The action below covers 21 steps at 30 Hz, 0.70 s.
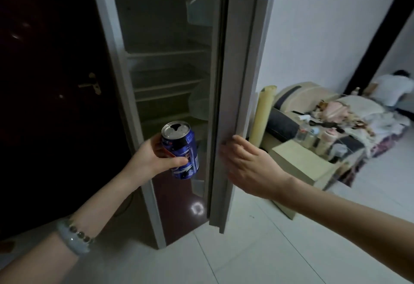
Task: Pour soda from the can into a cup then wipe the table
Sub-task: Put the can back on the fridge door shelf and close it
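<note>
Blue soda can held upright, slightly tilted, in the left hand, in front of the open fridge. Left grip wrapped round the can's middle: thumb across the front, fingers behind, closed firmly on the wall. Right hand spread loosely against the edge of the fridge door, fingers curled round its rim, clamped on nothing else.

Tab hole in the lid already open, so contents free to slosh or spill at any sharp tilt. How full cannot be told; likely light to moderate in weight. Thin metal wall, stiff enough for a mid-body hold, yet liable to dent and spurt under a hard squeeze. Possibly cold and damp from the fridge, hence slippery — a guess only, no droplets visible.

Best hold: round the middle as now, opening kept uppermost until above a cup. No cup or cloth clearly in view; low cluttered surface to the right, by a sofa, bottles on it blurred.
</note>
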Available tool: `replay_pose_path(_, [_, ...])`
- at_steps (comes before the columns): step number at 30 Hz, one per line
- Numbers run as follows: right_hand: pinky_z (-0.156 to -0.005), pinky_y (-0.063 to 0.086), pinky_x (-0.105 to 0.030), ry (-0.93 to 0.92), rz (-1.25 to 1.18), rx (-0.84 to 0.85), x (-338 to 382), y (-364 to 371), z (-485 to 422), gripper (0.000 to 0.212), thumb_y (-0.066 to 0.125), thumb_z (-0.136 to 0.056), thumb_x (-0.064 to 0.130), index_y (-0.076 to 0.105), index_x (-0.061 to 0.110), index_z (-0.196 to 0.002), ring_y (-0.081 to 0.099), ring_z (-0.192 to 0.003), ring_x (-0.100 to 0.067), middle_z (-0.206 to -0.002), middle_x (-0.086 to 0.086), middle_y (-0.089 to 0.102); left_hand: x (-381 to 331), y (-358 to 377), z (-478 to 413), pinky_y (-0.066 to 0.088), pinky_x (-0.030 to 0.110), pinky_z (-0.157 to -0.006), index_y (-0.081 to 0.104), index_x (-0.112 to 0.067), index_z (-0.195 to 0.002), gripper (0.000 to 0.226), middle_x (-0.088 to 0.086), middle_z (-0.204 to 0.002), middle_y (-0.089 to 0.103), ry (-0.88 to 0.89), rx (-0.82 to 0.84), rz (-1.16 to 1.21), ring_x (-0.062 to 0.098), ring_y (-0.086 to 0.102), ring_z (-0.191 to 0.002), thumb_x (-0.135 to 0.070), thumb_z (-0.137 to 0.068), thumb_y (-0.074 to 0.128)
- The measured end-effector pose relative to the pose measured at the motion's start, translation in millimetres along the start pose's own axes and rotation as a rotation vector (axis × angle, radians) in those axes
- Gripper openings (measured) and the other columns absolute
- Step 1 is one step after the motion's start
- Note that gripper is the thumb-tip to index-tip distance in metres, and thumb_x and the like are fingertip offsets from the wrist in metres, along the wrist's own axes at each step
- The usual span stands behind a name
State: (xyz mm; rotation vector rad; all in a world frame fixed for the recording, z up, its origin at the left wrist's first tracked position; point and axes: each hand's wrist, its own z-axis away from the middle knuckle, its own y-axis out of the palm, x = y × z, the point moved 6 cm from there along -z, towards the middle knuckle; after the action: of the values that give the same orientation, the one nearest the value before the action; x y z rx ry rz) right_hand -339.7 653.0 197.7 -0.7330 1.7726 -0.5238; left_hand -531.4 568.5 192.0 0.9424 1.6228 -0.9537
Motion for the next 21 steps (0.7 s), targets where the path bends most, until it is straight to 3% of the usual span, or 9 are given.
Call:
replay_pose_path(4, [-0.117,0.014,-0.052,0.238,-0.029,0.203,-15,6,61,0.055,0.035,-0.091,0.035,0.052,0.001,-0.13,0.046,-0.128,-0.032,-0.135,-0.018,0.052,-7,48,-3,0.052,0.013,-0.069,0.063,-0.025,-0.103,0.061,-0.01,-0.096,0.074,0.034,0.091,0.028,0.006,0.07,-0.088,-0.013,-0.05,0.09])
replay_pose_path(6, [-0.115,0.017,-0.053,0.347,-0.048,0.267,-21,9,88,0.06,0.043,-0.089,0.041,0.049,0.0,-0.132,0.045,-0.129,-0.034,-0.136,-0.021,0.05,-13,71,-6,0.051,0.012,-0.069,0.064,-0.027,-0.101,0.059,-0.011,-0.096,0.074,0.044,0.134,0.028,0.005,0.07,-0.088,-0.025,-0.046,0.087])
replay_pose_path(9, [-0.111,0.02,-0.054,0.516,-0.077,0.328,-39,12,121,0.069,0.057,-0.084,0.044,0.046,-0.003,-0.134,0.046,-0.128,-0.035,-0.135,-0.023,0.05,-20,104,-11,0.05,0.01,-0.068,0.064,-0.027,-0.099,0.058,-0.014,-0.094,0.074,0.066,0.179,0.028,0.003,0.069,-0.087,-0.025,-0.046,0.085])
replay_pose_path(12, [-0.116,0.0,-0.046,0.672,-0.222,0.402,-59,26,149,0.075,0.047,-0.092,0.043,0.021,-0.002,-0.146,0.02,-0.143,-0.032,-0.152,-0.022,0.025,-22,135,-19,0.05,0.011,-0.068,0.063,-0.025,-0.1,0.06,-0.013,-0.093,0.074,0.072,0.214,0.04,0.003,0.069,-0.085,-0.023,-0.045,0.086])
replay_pose_path(15, [-0.115,-0.008,-0.036,0.878,-0.424,0.374,-80,47,171,0.076,0.039,-0.096,0.042,0.0,0.005,-0.149,-0.002,-0.146,-0.025,-0.158,-0.014,0.001,-23,162,-31,0.051,0.013,-0.071,0.063,-0.021,-0.102,0.054,-0.008,-0.093,0.074,0.07,0.23,0.048,0.006,0.069,-0.087,-0.014,-0.052,0.081])
replay_pose_path(18, [-0.114,-0.005,-0.028,1.053,-0.59,0.308,-103,60,185,0.074,0.042,-0.096,0.035,-0.001,0.004,-0.148,-0.003,-0.146,-0.023,-0.158,-0.015,-0.001,-25,185,-46,0.052,0.014,-0.073,0.064,-0.017,-0.105,0.058,-0.003,-0.096,0.073,0.071,0.257,0.042,0.007,0.069,-0.088,-0.014,-0.052,0.086])
replay_pose_path(21, [-0.112,-0.005,-0.023,1.161,-0.679,0.263,-126,74,200,0.075,0.045,-0.095,0.029,-0.001,0.002,-0.148,-0.003,-0.146,-0.022,-0.158,-0.016,-0.001,-28,207,-66,0.05,0.012,-0.069,0.064,-0.019,-0.102,0.056,-0.009,-0.092,0.074,0.07,0.291,0.047,0.004,0.069,-0.086,-0.018,-0.051,0.086])
